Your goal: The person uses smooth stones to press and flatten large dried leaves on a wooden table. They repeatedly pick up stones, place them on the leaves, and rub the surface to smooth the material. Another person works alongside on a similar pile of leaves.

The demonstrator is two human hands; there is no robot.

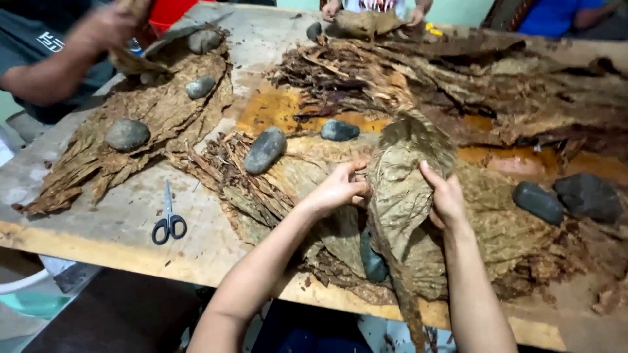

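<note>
A large dried brown tobacco leaf (402, 176) is held upright over the table's near edge. My left hand (340, 188) grips its left edge and my right hand (446, 196) grips its right edge. Its stem hangs down past the wooden table (124, 229). Beneath my hands lies a flat pile of leaves (504, 235), with a dark stone (373, 261) partly hidden behind the held leaf.
Grey stones (265, 149) (127, 134) (538, 201) weigh down leaf piles. Black-handled scissors (169, 219) lie at the front left. A heap of loose leaves (458, 78) fills the back right. One person's arm (72, 52) works at the far left, another's hands (369, 16) at the far side.
</note>
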